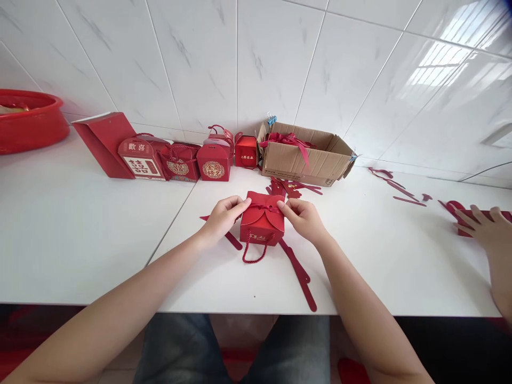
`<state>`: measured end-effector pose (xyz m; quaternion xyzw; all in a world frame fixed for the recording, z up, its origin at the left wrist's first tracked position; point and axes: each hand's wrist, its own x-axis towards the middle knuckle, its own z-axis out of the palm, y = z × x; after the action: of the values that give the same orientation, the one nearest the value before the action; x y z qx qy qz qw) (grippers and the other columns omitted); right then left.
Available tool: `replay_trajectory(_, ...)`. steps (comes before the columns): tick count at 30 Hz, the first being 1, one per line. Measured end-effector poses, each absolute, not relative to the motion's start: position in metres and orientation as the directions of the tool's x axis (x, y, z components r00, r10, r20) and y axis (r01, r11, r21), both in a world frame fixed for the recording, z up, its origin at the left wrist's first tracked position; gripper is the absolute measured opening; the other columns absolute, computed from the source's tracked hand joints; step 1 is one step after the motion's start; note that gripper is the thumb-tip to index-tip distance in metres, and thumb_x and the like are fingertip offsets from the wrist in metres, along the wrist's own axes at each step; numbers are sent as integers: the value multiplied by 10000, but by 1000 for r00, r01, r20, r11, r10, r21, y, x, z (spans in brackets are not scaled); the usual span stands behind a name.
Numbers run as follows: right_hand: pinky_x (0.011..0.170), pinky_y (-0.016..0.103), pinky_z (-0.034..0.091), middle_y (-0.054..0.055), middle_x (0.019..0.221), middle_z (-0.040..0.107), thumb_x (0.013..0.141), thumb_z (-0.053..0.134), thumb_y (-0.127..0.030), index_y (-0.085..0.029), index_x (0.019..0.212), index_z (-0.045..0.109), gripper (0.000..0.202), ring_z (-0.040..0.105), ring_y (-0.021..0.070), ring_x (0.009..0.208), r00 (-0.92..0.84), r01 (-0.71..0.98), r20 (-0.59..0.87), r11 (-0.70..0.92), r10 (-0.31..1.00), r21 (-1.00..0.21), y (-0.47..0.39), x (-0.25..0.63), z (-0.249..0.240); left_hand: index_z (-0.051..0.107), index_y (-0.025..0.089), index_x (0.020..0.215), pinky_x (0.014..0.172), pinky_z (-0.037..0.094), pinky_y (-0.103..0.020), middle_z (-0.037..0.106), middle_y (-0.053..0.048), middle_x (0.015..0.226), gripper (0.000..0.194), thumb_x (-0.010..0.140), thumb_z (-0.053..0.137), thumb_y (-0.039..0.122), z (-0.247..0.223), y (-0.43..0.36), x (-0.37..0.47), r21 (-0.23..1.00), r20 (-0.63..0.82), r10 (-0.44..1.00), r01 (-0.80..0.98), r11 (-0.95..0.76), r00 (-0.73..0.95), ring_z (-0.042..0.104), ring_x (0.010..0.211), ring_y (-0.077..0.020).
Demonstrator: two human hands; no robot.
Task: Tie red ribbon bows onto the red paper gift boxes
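A: Gripping what?

B: Pinching the box (261, 230) from both sides, closed, with left hand (222, 216) and right hand (306, 217). Touching near the top edges with both thumbs. Can't tell whether also pinching the ribbon (264, 208).

A: Lying which way?

B: Upright on the table (360, 266), between the hands, nearer to neither. Too nearly square on top to call a long axis. Crossed by ribbon, running hand to hand. Fitted with a cord handle (255, 261), drooping toward the person.

A: And farther out?

B: Scattered around: loose strips (303, 281). Just beyond, noted a carton (300, 162) with ribbons inside; left of that, small boxes (214, 162) in a row. At far right, a co-worker's hand (490, 226) on something red.
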<state>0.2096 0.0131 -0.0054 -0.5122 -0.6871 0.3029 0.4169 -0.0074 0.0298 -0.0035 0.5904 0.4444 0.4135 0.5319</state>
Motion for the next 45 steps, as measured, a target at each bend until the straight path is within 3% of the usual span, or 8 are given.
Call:
replay_trajectory(6,507,267,223,-41,555,311,832,571,-597,-198,562,384,517,266,96,536,-167,325,303,343,938,-881,18,218,-6,497,187,654,543,343,-254,455,21,638,372,820,608,500,1,30,-15,978,149,948,97,-183,282,416,571,-111)
replay_trajectory(16,470,254,240,-45,510,350,784,614,-621,-195,533,405,537,304,85,490,-202,352,244,302,949,-886,19,227,-2,466,188,632,695,414,-280,561,-21,851,357,827,597,455,11,26,-20,919,286,919,195,-343,270,488,731,-147)
replay_trajectory(20,442,242,266,-50,491,404,732,649,-653,-186,646,579,480,338,83,452,-232,351,114,193,966,-916,19,233,1,503,187,662,721,430,-278,612,-33,910,344,826,610,470,4,28,-23,923,268,934,216,-320,238,530,774,-155)
replay_trajectory(27,614,282,453,37,502,585,859,163,-772,-163,737,718,833,559,141,548,-422,363,-157,7,893,-932,19,250,7,543,186,690,716,439,-275,624,-35,875,322,801,651,468,1,27,-22,932,250,942,207,-297,224,557,788,-161)
replay_trajectory(29,666,291,478,55,594,643,867,148,-762,-164,737,716,835,610,152,616,-481,332,-205,-39,852,-942,19,249,8,554,186,701,694,431,-270,607,-24,826,314,801,649,469,3,25,-21,935,240,946,210,-285,216,545,751,-152)
replay_trajectory(36,628,271,471,1,619,631,864,628,-440,-178,762,683,286,576,125,595,-553,49,51,94,832,-994,15,254,13,511,177,671,642,406,-265,561,-9,776,342,801,643,464,-1,26,-22,945,210,950,202,-258,233,494,677,-128)
replay_trajectory(41,639,282,503,5,670,659,827,689,-357,-187,914,711,193,621,137,635,-512,-205,184,88,839,-975,14,249,10,489,170,662,649,401,-268,567,-12,810,328,809,638,422,-2,27,-22,948,194,950,202,-246,246,478,662,-112)
replay_trajectory(45,638,293,523,17,822,711,876,633,-350,-225,1114,661,271,650,130,607,-541,-241,200,77,817,-967,11,236,11,495,169,658,640,406,-268,562,-27,869,302,788,648,394,3,21,-19,937,205,931,215,-275,302,504,717,-130)
